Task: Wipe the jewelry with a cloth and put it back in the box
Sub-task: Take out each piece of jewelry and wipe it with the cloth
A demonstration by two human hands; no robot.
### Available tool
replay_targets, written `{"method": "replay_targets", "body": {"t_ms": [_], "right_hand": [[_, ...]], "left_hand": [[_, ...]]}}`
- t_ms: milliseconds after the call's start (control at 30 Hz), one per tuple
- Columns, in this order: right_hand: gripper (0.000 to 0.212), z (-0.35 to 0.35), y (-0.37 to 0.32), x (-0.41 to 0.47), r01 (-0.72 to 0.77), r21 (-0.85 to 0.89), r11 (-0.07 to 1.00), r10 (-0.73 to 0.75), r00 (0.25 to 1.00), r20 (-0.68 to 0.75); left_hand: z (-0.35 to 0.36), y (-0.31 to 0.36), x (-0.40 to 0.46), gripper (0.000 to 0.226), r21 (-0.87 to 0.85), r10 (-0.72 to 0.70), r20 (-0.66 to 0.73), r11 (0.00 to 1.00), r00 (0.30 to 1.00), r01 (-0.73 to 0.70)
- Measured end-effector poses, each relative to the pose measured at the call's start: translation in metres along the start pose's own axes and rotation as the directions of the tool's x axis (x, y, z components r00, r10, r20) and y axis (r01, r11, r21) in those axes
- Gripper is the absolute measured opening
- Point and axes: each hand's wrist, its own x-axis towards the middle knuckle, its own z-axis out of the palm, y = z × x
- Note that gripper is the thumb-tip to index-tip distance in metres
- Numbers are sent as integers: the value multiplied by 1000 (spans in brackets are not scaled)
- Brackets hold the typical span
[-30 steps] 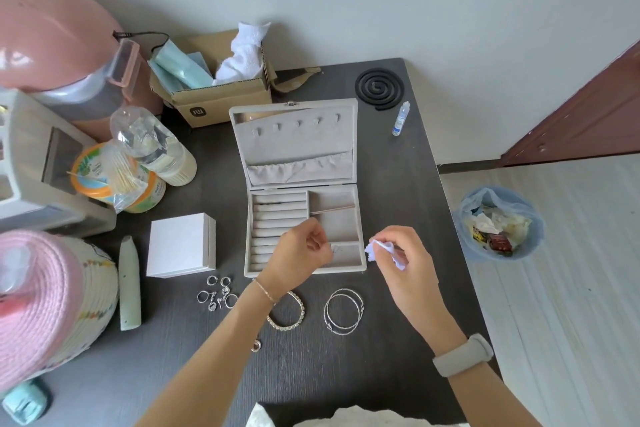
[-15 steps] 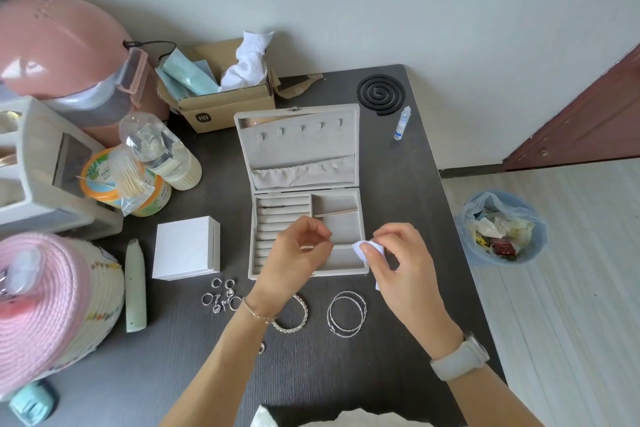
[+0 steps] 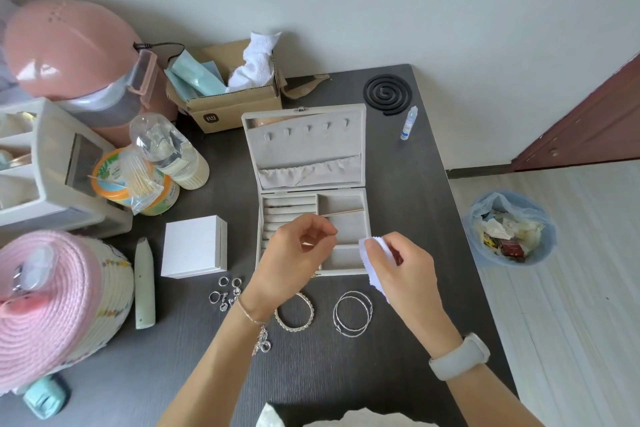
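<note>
The grey jewelry box (image 3: pixel 258 239) lies open in the middle of the dark table, with a thin wooden stick (image 3: pixel 343 213) across one compartment. My left hand (image 3: pixel 294 260) hovers over the box's front, thumb and forefinger pinching a tiny piece that is too small to identify. Just to its right, my right hand (image 3: pixel 405 270) pinches a small white cloth (image 3: pixel 375 270). On the table in front of the box lie several small rings (image 3: pixel 225 291), a beaded bracelet (image 3: pixel 294 315), two thin hoops (image 3: pixel 353 314) and a charm chain (image 3: pixel 264 341) beneath my left wrist.
A white square box (image 3: pixel 194 246) and a pale green pen-shaped tool (image 3: pixel 143 288) sit left of the jewelry box. Bottles (image 3: pixel 169 152), a cardboard box (image 3: pixel 235 104) and a pink woven basket (image 3: pixel 52 302) crowd the left. A black coil (image 3: pixel 388 94) and dropper bottle (image 3: pixel 408 123) lie at the back right. A bin (image 3: pixel 509 229) stands on the floor.
Both hands stay over the front of the box. My right hand has brought the cloth a little nearer the left hand, and more of the cloth now hangs below its fingers.
</note>
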Motion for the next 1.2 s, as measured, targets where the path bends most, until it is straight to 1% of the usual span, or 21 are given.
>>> {"method": "replay_targets", "body": {"t_ms": [67, 100, 133, 200, 267, 333, 400, 467, 500, 533, 567, 600, 667, 700, 767, 833, 900, 933, 1033, 1133, 1200], "right_hand": [[21, 0, -2, -1, 12, 10, 1000, -13, 999, 29], [19, -1, -3, 0, -42, 106, 993, 37, 998, 53], [18, -2, -5, 1, -124, 244, 962, 106, 991, 85], [13, -5, -8, 3, -282, 461, 842, 231, 959, 164], [13, -6, -9, 4, -324, 529, 784, 254, 946, 202], [15, -5, -9, 3, -246, 469, 848, 199, 969, 147], [17, -2, -9, 1, -62, 246, 967, 61, 998, 13], [19, 1, -6, -1, 96, 52, 994, -91, 992, -88], [20, 3, -6, -2, 84, 57, 995, -77, 991, -113], [21, 4, -7, -2, 8, 133, 991, 9, 993, -121], [22, 5, -10, -1, -99, 259, 961, 129, 986, -103], [22, 6, -13, 0, -213, 402, 890, 253, 966, -47], [22, 9, -16, 1, -391, 582, 713, 376, 914, 152], [23, 9, -16, 0, -436, 626, 647, 371, 897, 241], [26, 11, -14, -1, -469, 685, 557, 298, 883, 363], [38, 11, -14, -4, -510, 718, 474, 213, 857, 468], [51, 10, -17, -6, -591, 705, 392, 144, 796, 588], [51, 9, -19, -7, -625, 690, 365, 118, 766, 632], [45, 6, -24, -10, -702, 666, 253, 59, 698, 714], [46, 6, -24, -10, -753, 648, 116, 99, 657, 747], [52, 5, -24, -8, -768, 633, 100, 143, 640, 755]], "left_hand": [[0, 1, -1, 23, 104, 32, -15, 994, 999, -30], [0, 1, -1, 24, 119, 43, -6, 992, 999, -42], [0, 0, -1, 26, 105, 40, 18, 994, 999, -42], [0, -2, -2, 26, 25, 2, 86, 1000, 996, -4], [3, -3, -4, 24, -24, -29, 113, 999, 993, 32], [5, -5, -5, 22, -50, -42, 93, 998, 995, 47], [5, -5, -6, 20, -97, -65, 86, 993, 994, 73], [5, -2, -8, 18, -98, -64, 108, 992, 992, 75], [5, 1, -9, 17, -61, -53, 122, 996, 991, 61], [5, 4, -11, 18, 5, -30, 133, 1000, 991, 30], [5, 8, -12, 18, 96, 9, 148, 995, 989, -23], [6, 12, -15, 18, 194, 57, 178, 977, 982, -92], [8, 18, -19, 14, 316, 146, 256, 922, 956, -225], [8, 20, -21, 11, 337, 190, 275, 899, 942, -279], [6, 21, -22, 7, 364, 289, 234, 860, 928, -359], [2, 19, -20, 6, 378, 346, 141, 847, 928, -373], [-2, 17, -18, 6, 368, 364, 48, 859, 930, -355], [-3, 17, -17, 5, 377, 378, 5, 857, 926, -352], [-6, 16, -15, 5, 430, 424, -88, 832, 901, -350], [-9, 16, -15, 7, 386, 403, -119, 861, 907, -331], [-10, 15, -15, 12, 362, 386, -128, 876, 914, -319]]}}
